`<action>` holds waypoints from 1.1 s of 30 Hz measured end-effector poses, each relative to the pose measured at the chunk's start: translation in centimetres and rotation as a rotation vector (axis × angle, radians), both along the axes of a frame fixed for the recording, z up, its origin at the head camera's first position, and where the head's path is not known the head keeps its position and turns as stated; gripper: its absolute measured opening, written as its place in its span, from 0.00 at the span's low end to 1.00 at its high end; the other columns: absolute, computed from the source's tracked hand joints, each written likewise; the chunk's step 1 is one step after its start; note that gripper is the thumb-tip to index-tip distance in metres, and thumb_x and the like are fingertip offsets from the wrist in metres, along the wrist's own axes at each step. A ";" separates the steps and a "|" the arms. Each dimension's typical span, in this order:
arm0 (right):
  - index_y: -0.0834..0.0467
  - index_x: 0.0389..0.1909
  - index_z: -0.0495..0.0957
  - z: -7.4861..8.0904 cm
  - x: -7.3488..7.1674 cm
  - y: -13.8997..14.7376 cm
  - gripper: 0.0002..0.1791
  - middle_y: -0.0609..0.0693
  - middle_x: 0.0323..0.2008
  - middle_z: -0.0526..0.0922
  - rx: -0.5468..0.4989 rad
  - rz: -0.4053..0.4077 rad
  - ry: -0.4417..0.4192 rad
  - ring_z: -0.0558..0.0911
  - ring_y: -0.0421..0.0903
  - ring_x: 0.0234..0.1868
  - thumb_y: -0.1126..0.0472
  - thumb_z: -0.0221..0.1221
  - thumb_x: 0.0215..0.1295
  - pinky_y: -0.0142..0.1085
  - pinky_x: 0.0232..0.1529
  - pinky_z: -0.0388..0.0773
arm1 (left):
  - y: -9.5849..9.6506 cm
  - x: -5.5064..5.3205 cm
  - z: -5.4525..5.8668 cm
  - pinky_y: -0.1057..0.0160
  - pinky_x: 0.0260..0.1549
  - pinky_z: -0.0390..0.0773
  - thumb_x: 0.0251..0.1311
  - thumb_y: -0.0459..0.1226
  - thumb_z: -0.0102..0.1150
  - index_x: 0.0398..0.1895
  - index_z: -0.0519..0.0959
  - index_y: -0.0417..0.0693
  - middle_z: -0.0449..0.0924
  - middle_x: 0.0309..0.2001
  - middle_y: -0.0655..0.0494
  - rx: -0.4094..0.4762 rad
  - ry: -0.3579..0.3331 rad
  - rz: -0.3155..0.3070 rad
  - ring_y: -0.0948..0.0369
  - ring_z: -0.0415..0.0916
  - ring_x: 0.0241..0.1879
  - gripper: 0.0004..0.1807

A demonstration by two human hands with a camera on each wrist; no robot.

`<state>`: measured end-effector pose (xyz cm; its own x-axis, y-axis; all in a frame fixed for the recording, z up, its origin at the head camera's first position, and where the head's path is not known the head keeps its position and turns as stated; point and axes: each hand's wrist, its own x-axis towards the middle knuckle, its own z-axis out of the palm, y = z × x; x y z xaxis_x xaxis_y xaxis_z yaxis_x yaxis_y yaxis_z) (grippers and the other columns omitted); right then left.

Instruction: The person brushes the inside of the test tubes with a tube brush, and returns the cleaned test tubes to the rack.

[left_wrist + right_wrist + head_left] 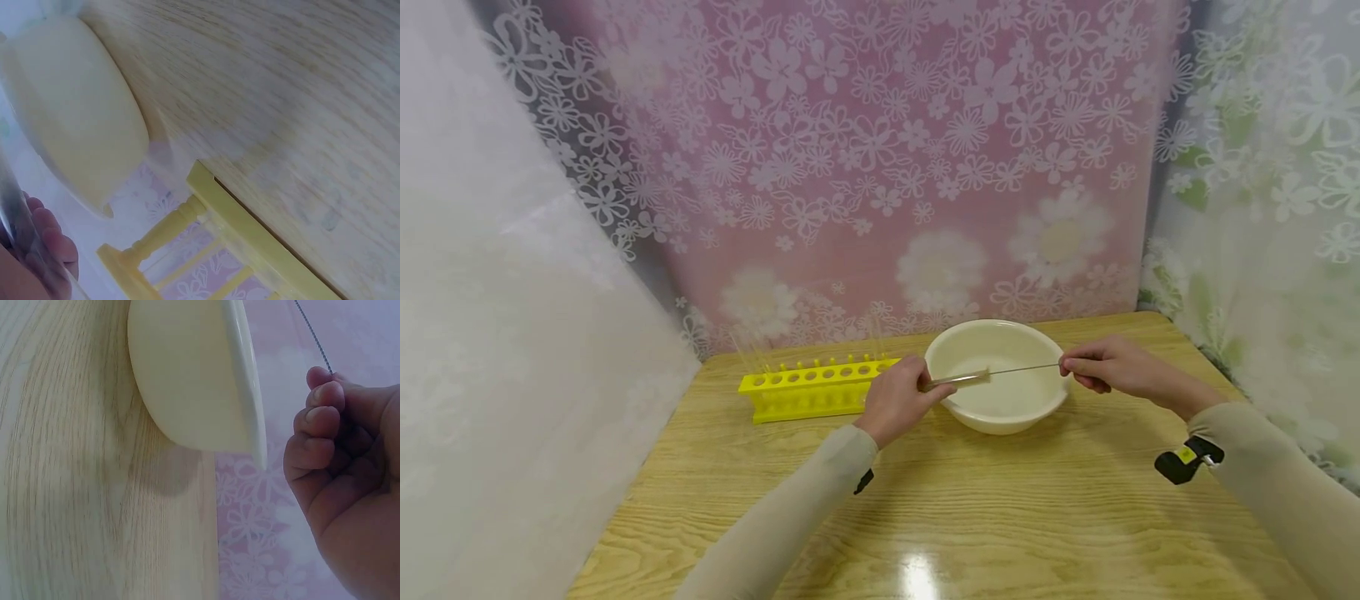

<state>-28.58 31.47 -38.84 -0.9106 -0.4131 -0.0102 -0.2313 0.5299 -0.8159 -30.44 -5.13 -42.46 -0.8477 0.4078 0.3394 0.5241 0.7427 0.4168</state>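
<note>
My left hand (898, 396) grips a clear glass test tube (958, 381), held nearly level above the left side of a cream basin (1000, 423). In the left wrist view, curled fingers (59, 247) wrap the tube (15, 215). My right hand (1112, 371) pinches the thin wire handle of a test tube brush (1026, 368) over the basin's right rim. Twisted wire (314, 339) shows between thumb and fingertips in the right wrist view. The brush reaches the tube's mouth; how far its bristles sit inside I cannot tell.
A yellow test tube rack (808, 408) stands left of the basin, partly behind my left hand. Clear tubes (748, 350) stand upright at its ends. The wooden table (1000, 517) backs onto a pink flowered curtain (880, 167), with more curtains at both sides.
</note>
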 end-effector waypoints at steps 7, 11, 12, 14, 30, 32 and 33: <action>0.65 0.48 0.81 0.0 -0.5 -2.1 0.16 0.51 0.23 0.74 -0.016 0.043 -0.003 0.68 0.40 0.20 0.58 0.51 0.79 0.37 0.23 0.69 | 0.6 0.2 0.3 0.67 0.19 0.64 0.60 0.69 0.55 0.29 0.71 0.59 0.67 0.27 0.62 -0.014 -0.001 -0.011 0.65 0.64 0.20 0.26; 0.64 0.46 0.82 -0.4 -0.7 -3.2 0.13 0.50 0.21 0.73 -0.018 0.075 0.035 0.68 0.40 0.19 0.60 0.52 0.79 0.37 0.22 0.69 | 0.8 0.4 0.3 0.67 0.19 0.64 0.61 0.68 0.55 0.29 0.71 0.58 0.67 0.28 0.62 -0.018 -0.022 -0.012 0.64 0.64 0.20 0.26; 0.64 0.46 0.82 -0.6 -0.7 -3.4 0.13 0.50 0.20 0.73 -0.017 0.084 0.045 0.68 0.41 0.18 0.60 0.52 0.78 0.37 0.21 0.69 | 0.8 0.5 0.3 0.67 0.19 0.64 0.61 0.68 0.55 0.29 0.71 0.58 0.67 0.28 0.61 -0.022 -0.027 -0.011 0.64 0.64 0.20 0.26; 0.64 0.44 0.82 -0.8 -0.7 -3.9 0.13 0.50 0.19 0.72 -0.016 0.106 0.058 0.67 0.41 0.17 0.60 0.53 0.78 0.38 0.21 0.69 | 0.9 0.6 0.3 0.67 0.20 0.64 0.61 0.68 0.55 0.29 0.72 0.58 0.68 0.28 0.62 -0.031 -0.035 -0.011 0.64 0.64 0.20 0.25; 0.65 0.42 0.82 -0.9 -0.7 -5.9 0.13 0.53 0.19 0.72 -0.037 0.181 0.075 0.66 0.39 0.16 0.60 0.53 0.78 0.36 0.19 0.68 | 2.2 1.0 0.4 0.68 0.17 0.65 0.61 0.69 0.54 0.30 0.71 0.58 0.69 0.25 0.63 -0.082 0.019 -0.016 0.65 0.65 0.19 0.26; 0.64 0.43 0.83 -0.9 -0.6 -6.1 0.13 0.52 0.18 0.72 -0.023 0.182 0.094 0.66 0.38 0.16 0.60 0.53 0.78 0.36 0.18 0.69 | 2.2 1.1 0.5 0.68 0.17 0.65 0.61 0.68 0.55 0.30 0.71 0.58 0.69 0.24 0.63 -0.086 0.021 -0.009 0.65 0.65 0.19 0.26; 0.64 0.43 0.83 -0.9 -0.6 -6.1 0.13 0.51 0.18 0.73 -0.011 0.181 0.109 0.66 0.38 0.16 0.60 0.52 0.78 0.36 0.19 0.69 | 2.2 1.1 0.5 0.68 0.17 0.65 0.61 0.68 0.55 0.30 0.71 0.58 0.68 0.24 0.63 -0.084 0.019 -0.002 0.65 0.65 0.18 0.26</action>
